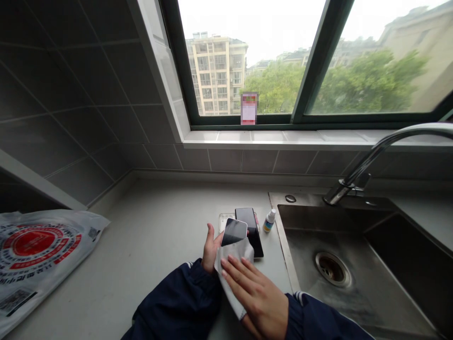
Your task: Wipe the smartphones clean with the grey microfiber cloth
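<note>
A phone with a light rim point(235, 230) rests on my left hand point(211, 248), whose thumb points up at its left side while the other fingers are mostly hidden beneath. A grey cloth point(236, 251) covers the phone's lower part. My right hand point(255, 288) lies over the cloth with its fingers stretched out, pressing it against the phone. Just behind, a larger black phone point(255, 236) lies on the counter. A clear case point(223, 218) shows partly behind the held phone. To the right stands a small white-capped bottle point(269, 221) with a blue and yellow label.
A steel sink point(299, 255) with a drain and a curved chrome faucet point(354, 170) is at the right. On the left of the pale counter point(141, 264) lies a white plastic bag point(46, 250) with red print. A window point(247, 56) is behind.
</note>
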